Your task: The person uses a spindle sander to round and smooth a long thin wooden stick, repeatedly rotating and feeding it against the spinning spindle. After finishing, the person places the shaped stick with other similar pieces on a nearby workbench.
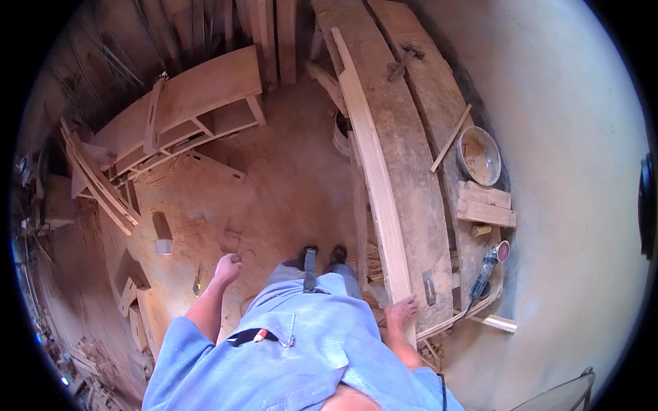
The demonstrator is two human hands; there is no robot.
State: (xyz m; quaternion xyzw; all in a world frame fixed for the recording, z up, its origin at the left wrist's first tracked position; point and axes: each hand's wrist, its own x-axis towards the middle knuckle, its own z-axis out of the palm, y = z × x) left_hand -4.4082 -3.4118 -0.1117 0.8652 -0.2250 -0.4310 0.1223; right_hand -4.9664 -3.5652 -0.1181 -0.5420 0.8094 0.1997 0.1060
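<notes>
A long pale wooden board (373,164) lies along the near-left edge of a heavy workbench (418,198). My right hand (401,312) is at the board's near end, its fingers closed over the wood. Off to the left, my left hand (228,268) hangs in the air above the dusty floor, well apart from the bench. Its fingers are curled in, and whatever they hold, if anything, is hidden. A pencil-like red-tipped tool (260,335) sticks out of my shirt's chest pocket.
On the bench's right side are a round bowl (480,156), wooden blocks (486,204), an angle grinder (485,274) with its cord, and a loose stick (451,138). A wooden frame piece (199,89) stands far left. A small white block (164,246) lies on the floor.
</notes>
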